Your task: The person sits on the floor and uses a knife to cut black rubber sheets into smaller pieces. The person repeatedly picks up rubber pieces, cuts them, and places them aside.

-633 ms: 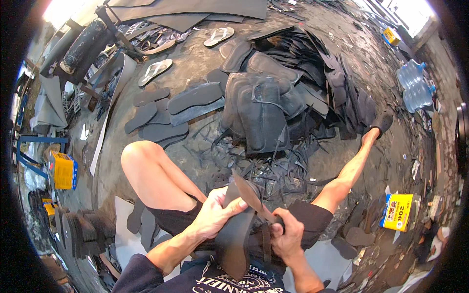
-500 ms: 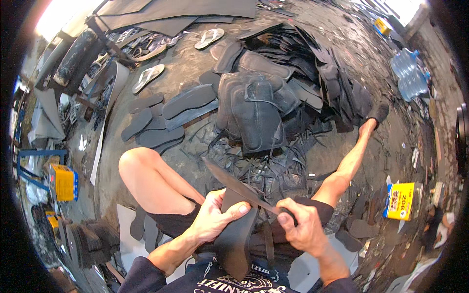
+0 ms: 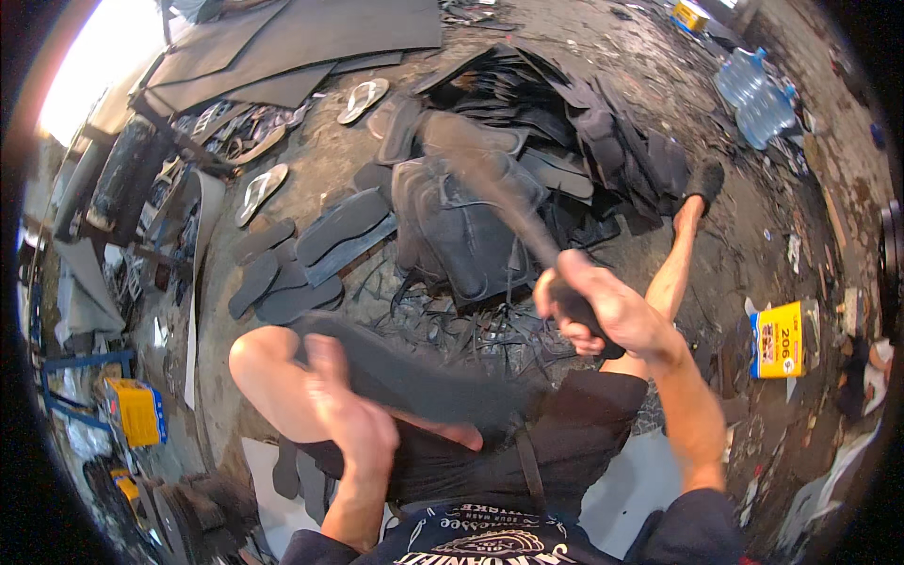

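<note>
My left hand (image 3: 356, 414), smeared by motion, grips a long dark shoe sole (image 3: 433, 381) that lies slantwise above my lap. The thumb shows on one side and a fingertip comes out under its lower edge. In my right hand (image 3: 617, 315) is a long-bladed knife (image 3: 508, 207), the fingers wrapped round its black handle. Its blurred blade points up and to the left, apart from the sole. Beyond the blade rests a stack of black moulded sheets (image 3: 461, 245) on the ground, with dark offcut strips (image 3: 443, 330) strewn before it.
Several cut soles (image 3: 344, 226) lie left of the stack. Two pale sandals (image 3: 261, 193) are farther left. Large flat sheets (image 3: 330, 38) cover the far side. A yellow box (image 3: 782, 339) and a clear water bottle (image 3: 753, 99) stand at right; another yellow box (image 3: 137, 412) is at left.
The knife has lifted off the sole and swung up, away from me, with my right hand. My left hand has moved left and turned the sole from upright to slanting.
</note>
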Demonstrator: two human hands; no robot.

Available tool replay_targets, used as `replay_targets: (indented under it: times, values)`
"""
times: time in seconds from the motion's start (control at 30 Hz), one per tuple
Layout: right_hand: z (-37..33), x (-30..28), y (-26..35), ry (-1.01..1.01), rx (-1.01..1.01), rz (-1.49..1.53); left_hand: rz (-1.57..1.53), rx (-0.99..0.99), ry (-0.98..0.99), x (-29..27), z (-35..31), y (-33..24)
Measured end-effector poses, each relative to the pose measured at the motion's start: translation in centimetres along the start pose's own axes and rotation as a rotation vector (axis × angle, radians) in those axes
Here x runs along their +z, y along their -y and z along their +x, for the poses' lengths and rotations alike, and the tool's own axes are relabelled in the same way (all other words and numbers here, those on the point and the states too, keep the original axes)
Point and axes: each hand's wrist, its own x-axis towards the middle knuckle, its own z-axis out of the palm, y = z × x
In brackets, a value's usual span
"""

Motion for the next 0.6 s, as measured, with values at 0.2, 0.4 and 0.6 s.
replay_targets:
  times: [0.2,0.4,0.6]
  values:
    - [1.6,6.8,-10.6,-0.347,-0.233,-0.049,0.049,-0.073,-0.165,-1.9,2.0,3.4]
    - [2.3,16.5,-14.5,-0.689,-0.577,-0.470,-0.153,-0.109,-0.193,3.0,0.0,2.1]
    - [-0.2,16.9,-19.9,-0.666,-0.467,-0.516,-0.159,-0.123,-0.190,3.0,-0.7,1.8]
